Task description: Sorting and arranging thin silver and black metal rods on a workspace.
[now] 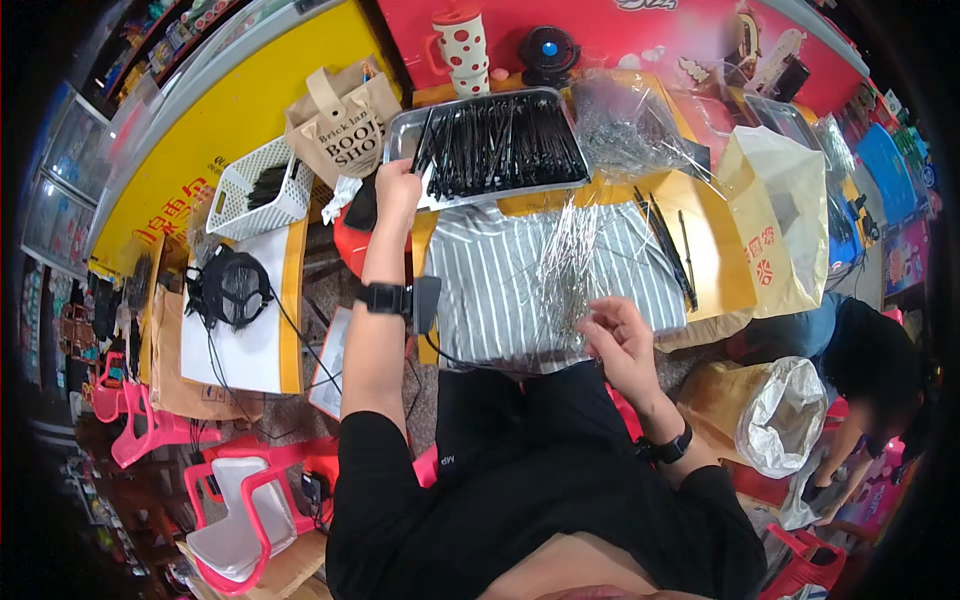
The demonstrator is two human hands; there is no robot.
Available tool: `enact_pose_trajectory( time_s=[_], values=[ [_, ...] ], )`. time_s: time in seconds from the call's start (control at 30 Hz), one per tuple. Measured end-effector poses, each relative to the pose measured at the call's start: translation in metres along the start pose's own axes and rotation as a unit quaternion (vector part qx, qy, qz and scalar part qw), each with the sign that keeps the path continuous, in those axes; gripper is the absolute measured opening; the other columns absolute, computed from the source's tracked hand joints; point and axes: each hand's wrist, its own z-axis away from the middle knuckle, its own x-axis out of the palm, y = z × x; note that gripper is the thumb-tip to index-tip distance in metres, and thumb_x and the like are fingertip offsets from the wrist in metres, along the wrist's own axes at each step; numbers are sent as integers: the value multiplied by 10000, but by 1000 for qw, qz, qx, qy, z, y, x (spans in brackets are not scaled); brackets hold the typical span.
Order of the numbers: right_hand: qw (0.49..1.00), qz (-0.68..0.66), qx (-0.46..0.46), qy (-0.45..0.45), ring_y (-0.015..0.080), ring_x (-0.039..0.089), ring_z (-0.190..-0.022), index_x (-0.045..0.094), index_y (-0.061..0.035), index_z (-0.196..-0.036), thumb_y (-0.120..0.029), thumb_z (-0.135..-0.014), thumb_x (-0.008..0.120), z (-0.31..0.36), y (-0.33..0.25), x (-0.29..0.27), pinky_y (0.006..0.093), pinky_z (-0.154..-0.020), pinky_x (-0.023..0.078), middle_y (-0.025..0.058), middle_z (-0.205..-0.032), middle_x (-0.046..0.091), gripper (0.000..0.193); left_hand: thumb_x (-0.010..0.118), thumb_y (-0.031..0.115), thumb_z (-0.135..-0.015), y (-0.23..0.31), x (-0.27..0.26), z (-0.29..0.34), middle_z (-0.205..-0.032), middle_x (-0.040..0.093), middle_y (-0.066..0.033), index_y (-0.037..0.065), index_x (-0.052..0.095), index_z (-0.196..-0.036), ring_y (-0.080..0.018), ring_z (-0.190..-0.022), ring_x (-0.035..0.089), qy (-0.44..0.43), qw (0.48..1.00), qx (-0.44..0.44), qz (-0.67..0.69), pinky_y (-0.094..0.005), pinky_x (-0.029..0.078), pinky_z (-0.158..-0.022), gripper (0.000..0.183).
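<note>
My left hand (398, 190) is at the near left corner of a metal tray (505, 195), fingers closed in a pinch. Whatever they hold is too small to make out. Many thin black strips (500, 145) lie side by side in the tray. Lower down, my right hand (625, 350) is beside a loose bundle of thin silvery wires (568, 260), its fingers bent toward the thumb. I cannot make out what is between them. The wires are spread over a grey-and-white striped covering (480, 275) in front of me.
Several black strips (662, 240) lie right of the covering. Behind are clear plastic bags (630, 120), a spotted tumbler (463, 52) and a small black fan (548, 52). At left stand a paper bag (345, 125) and white basket (285, 210). A person (870, 350) bends at right, near an open sack (720, 405).
</note>
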Motion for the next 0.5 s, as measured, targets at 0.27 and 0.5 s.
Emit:
enact_pose_trajectory(
  time_s=[0.27, 0.5],
  values=[
    [992, 92, -38, 79, 63, 545, -610, 563, 9, -1005, -16, -873, 576, 3, 2, -40, 193, -542, 434, 28, -801, 598, 135, 525, 67, -723, -28, 24, -58, -945, 633, -306, -61, 682, -887, -453, -948, 605, 35, 885, 31, -463, -484, 454, -882, 260],
    [965, 109, -81, 223, 44, 522, -599, 567, 18, -928, 1, -840, 595, -9, 15, -101, 197, -527, 412, 3, -723, 560, 94, 500, 66, -715, -21, 34, -44, -1077, 600, -306, -49, 628, -1097, -399, -1060, 582, -2, 938, 59, -342, -411, 442, -930, 419]
  ],
)
